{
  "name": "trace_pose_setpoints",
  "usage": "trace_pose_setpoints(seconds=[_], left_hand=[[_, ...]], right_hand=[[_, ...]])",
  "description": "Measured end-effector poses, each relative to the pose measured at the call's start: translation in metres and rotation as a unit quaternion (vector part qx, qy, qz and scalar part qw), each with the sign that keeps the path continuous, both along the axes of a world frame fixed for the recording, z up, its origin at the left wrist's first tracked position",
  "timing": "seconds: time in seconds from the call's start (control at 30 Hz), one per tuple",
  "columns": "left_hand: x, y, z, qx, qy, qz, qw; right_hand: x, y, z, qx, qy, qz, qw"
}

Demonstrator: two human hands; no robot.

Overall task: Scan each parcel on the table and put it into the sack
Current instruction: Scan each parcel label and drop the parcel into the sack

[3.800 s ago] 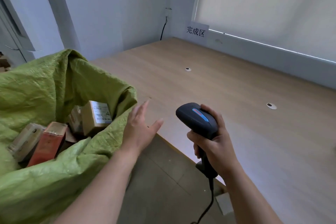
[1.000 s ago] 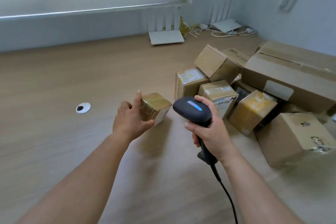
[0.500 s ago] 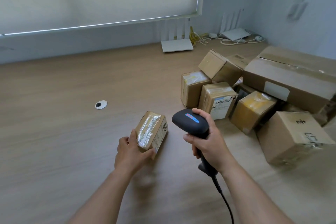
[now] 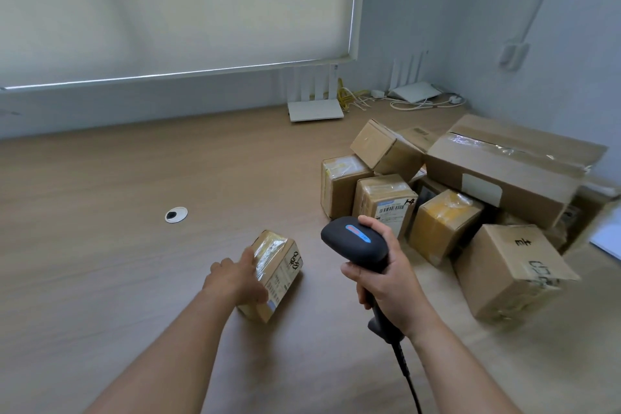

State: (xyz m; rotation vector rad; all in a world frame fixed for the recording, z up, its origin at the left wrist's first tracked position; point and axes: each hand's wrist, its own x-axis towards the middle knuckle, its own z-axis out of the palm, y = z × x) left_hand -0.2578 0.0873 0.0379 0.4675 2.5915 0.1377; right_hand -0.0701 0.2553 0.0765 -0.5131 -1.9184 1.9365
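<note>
In the lower middle of the frame, the left hand (image 4: 237, 276) rests on a small parcel (image 4: 273, 274) that lies on the wooden table (image 4: 100, 262). The fingers lie on its taped top and the thumb reaches down its near side, so the hand holds the parcel lightly. Its printed side faces right, toward the scanner.

Just to the right, the right hand (image 4: 386, 274) grips the handle of a black barcode scanner (image 4: 356, 240) with all fingers curled round it. The scanner head, with a blue stripe on top, is above the table and near the small parcel but apart from it. Its cable (image 4: 408, 380) goes down to the lower edge of the frame.

Farther, at the right of the frame, a pile of cardboard parcels (image 4: 447, 198) stands on the table; one has a barcode label (image 4: 391, 210). A round cable hole (image 4: 176, 214) is at the middle left. At the far edge, by the wall, are two white routers (image 4: 316, 109) and some cables. The sack is not in view
</note>
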Motion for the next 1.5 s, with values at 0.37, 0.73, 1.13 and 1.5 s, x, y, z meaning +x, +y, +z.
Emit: trace_pose_setpoints(seconds=[0.37, 0.73, 1.13, 1.5], left_hand=[[0.011, -0.022, 0.005, 0.451, -0.158, 0.216, 0.852], [0.017, -0.017, 0.023, 0.528, -0.107, 0.203, 0.818], [0.023, -0.013, 0.029, 0.535, -0.092, 0.181, 0.82], [0.047, -0.009, 0.034, 0.557, -0.046, 0.168, 0.812]], right_hand=[[-0.001, -0.027, 0.009, -0.029, 0.043, 0.032, 0.998], [0.004, -0.049, 0.022, -0.036, 0.059, 0.091, 0.993], [0.013, -0.042, 0.031, -0.04, 0.072, 0.099, 0.992], [0.025, -0.03, 0.034, -0.015, 0.104, 0.081, 0.991]])
